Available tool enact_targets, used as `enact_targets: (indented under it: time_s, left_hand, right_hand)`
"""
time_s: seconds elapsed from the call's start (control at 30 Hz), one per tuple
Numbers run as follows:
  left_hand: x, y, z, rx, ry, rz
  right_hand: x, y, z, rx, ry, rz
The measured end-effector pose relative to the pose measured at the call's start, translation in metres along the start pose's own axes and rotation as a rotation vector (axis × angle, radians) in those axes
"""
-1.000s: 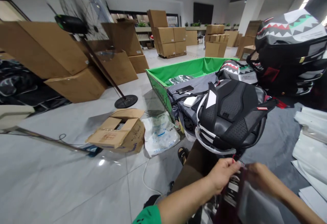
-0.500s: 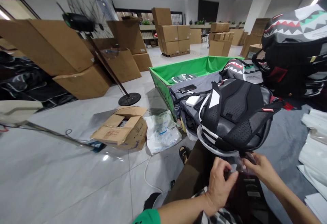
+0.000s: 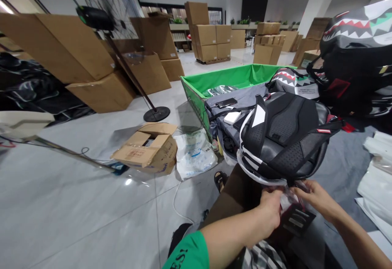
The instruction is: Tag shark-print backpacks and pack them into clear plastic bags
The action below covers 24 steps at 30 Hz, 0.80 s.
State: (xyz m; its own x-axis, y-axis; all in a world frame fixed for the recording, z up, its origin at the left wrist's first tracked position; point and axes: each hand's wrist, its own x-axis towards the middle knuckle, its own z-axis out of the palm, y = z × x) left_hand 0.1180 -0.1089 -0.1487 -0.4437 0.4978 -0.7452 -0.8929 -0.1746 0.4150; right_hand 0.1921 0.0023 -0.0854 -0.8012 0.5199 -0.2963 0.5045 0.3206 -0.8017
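Note:
A black backpack (image 3: 277,136) lies with its padded back panel and straps facing up, its near edge above my lap. At that edge, my left hand (image 3: 271,207) is closed on crumpled clear plastic (image 3: 286,199), its fingertips partly hidden. From the other side, my right hand (image 3: 315,197) pinches the same bunch of plastic. Just below my hands hangs a black tag (image 3: 298,219) with a pale label. White-edged webbing (image 3: 251,171) runs along the left side of the backpack.
A phone (image 3: 226,102) and a white box (image 3: 232,117) lie on grey cloth beside a green-lined bin (image 3: 220,79). Backpacks with shark-teeth print (image 3: 352,28) are piled at right, near white packets (image 3: 376,179). An open carton (image 3: 147,148) and a stand fan (image 3: 156,113) stand left.
My left hand has turned and moved up and right under the backpack's edge, its fingers now tucked in. The black tag has swung into clearer view. My right hand stays about in place.

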Motion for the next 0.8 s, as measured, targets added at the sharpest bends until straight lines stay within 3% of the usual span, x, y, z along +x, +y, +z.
enact_targets:
  time_s: [0.1,0.17,0.23,0.33,0.5,0.6,0.7,0.8]
  left_hand:
    - [-0.002,-0.005,-0.004,0.086,0.011,0.254]
    - [-0.002,-0.007,-0.008,0.129,-0.075,0.388]
    - [0.0,-0.01,-0.008,0.118,-0.114,0.43]
    - [0.004,-0.014,-0.005,0.036,-0.091,0.378]
    - [0.006,-0.014,0.001,0.013,0.049,0.252]
    - [0.007,-0.013,0.003,0.014,0.086,0.187]
    - [0.009,-0.014,0.005,-0.002,0.08,0.155]
    - [0.009,-0.017,0.007,-0.009,0.048,0.126]
  right_hand:
    - [-0.005,0.003,-0.009,0.001,-0.004,-0.023]
    - [-0.007,0.009,-0.014,0.01,0.089,-0.026]
    - [-0.009,0.015,-0.017,0.018,0.238,-0.012]
    - [-0.011,0.021,-0.018,-0.012,0.379,-0.032]
    - [-0.017,0.019,-0.013,-0.097,0.314,-0.084]
    - [-0.026,0.013,-0.006,-0.178,0.413,-0.111]
    - [-0.037,0.0,0.006,-0.474,0.631,-0.269]
    - [-0.043,-0.018,0.023,-0.865,0.758,-0.423]
